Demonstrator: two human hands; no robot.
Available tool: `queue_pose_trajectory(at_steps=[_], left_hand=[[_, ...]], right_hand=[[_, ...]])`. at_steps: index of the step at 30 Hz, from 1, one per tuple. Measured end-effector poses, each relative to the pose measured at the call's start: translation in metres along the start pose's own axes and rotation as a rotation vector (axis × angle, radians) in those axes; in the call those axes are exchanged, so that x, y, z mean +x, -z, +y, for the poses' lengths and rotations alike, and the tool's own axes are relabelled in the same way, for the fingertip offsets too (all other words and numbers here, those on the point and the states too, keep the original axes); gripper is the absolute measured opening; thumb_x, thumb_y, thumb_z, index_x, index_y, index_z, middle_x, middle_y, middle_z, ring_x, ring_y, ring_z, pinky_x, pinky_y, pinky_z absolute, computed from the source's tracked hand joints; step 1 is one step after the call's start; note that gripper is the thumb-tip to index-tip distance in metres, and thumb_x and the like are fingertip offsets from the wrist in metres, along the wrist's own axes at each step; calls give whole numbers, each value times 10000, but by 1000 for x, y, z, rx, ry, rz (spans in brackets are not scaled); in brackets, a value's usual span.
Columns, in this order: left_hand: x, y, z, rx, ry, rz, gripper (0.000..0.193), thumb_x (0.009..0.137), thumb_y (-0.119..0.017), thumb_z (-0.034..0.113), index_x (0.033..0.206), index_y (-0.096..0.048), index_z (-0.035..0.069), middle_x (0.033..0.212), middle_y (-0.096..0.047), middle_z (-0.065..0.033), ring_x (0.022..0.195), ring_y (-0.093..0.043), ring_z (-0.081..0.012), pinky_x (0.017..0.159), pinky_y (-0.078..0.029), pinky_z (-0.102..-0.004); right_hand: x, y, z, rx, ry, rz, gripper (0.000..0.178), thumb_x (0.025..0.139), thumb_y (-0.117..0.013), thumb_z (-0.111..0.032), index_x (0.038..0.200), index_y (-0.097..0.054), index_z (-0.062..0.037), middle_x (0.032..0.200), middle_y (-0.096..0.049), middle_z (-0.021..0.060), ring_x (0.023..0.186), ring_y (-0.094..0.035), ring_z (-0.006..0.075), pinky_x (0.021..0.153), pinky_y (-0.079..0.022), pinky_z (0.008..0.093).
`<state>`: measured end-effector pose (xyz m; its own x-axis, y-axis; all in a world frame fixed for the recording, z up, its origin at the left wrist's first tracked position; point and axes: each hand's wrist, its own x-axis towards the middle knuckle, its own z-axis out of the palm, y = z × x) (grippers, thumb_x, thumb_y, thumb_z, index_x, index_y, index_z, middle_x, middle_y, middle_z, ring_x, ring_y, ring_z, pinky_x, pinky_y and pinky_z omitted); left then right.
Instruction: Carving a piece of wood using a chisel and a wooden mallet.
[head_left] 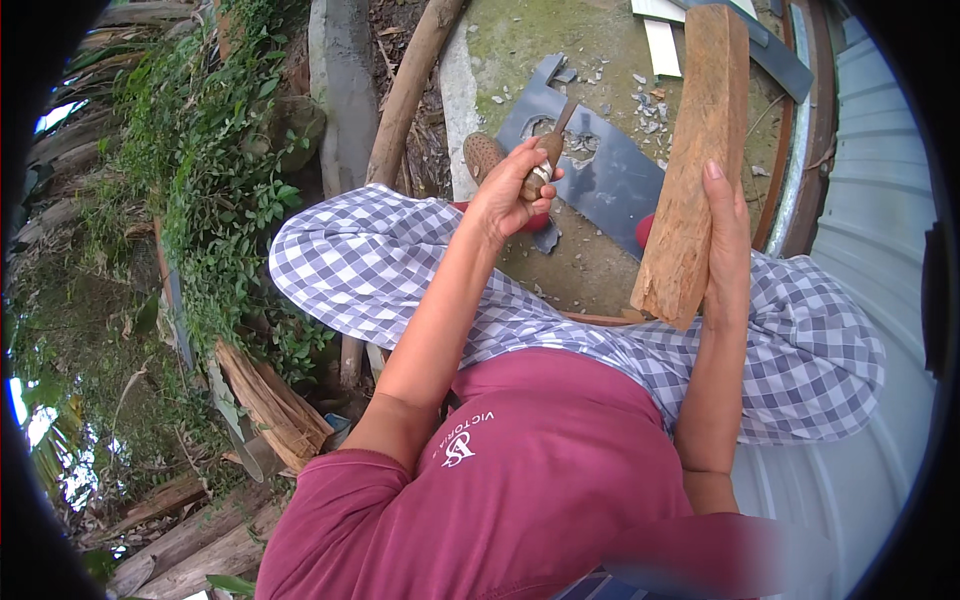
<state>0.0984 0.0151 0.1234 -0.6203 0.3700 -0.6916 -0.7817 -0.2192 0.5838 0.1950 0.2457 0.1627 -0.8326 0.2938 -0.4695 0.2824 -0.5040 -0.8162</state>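
Note:
My left hand [512, 192] is closed round the handle of a chisel [556, 142], its flat blade pointing up and away from me. A pale band shows on the handle between my fingers. My right hand [728, 235] grips a long, rough block of wood [692, 150] by its right side, the block held up at a slant. Under the chisel lies a dark grey sheet [622, 180] on the ground, with a ragged hole near its far left part. The hole's edge is partly hidden by the blade.
Grey chips [650, 125] are scattered over the concrete ground [600, 270]. White strips [660, 45] lie at the far side. A wooden pole [410, 90] and leafy plants [215, 180] are on the left; a corrugated metal wall [880, 180] stands at the right. A brown, speckled object [483, 155] lies by the sheet.

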Motion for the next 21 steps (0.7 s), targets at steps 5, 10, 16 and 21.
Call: queue_pose_trajectory(at_steps=[5, 10, 16, 21], left_hand=[[3, 32, -26, -155, 223, 9, 544, 896, -528, 179, 1370, -262, 168, 886, -554, -145, 564, -498, -134, 471, -433, -230], [4, 40, -36, -302, 267, 70, 517, 879, -548, 137, 1321, -284, 185, 930, -530, -204, 600, -502, -161, 490, -457, -244], [2, 39, -31, -479, 261, 71, 458, 881, -557, 121, 1279, -343, 195, 976, -491, -249, 654, -513, -196, 527, -477, -255], [1, 38, -27, -462, 252, 101, 430, 885, -554, 118, 1263, -366, 194, 993, -478, -255, 665, -513, -202, 533, -485, -259]], right_hand=[[10, 4, 7, -54, 70, 8, 494, 896, -561, -404, 1131, -464, 20, 782, -579, 89, 570, -638, 151, 467, -556, 253], [8, 1, 9, -41, 91, -3, 492, 898, -555, -407, 1124, -462, 20, 780, -579, 95, 556, -640, 163, 454, -558, 259], [9, 4, 11, -47, 89, 26, 492, 901, -552, -399, 1143, -462, 20, 797, -584, 91, 584, -644, 149, 466, -561, 254], [8, 3, 10, -27, 75, 13, 511, 897, -559, -404, 1156, -452, 23, 802, -583, 92, 606, -646, 145, 467, -562, 253]])
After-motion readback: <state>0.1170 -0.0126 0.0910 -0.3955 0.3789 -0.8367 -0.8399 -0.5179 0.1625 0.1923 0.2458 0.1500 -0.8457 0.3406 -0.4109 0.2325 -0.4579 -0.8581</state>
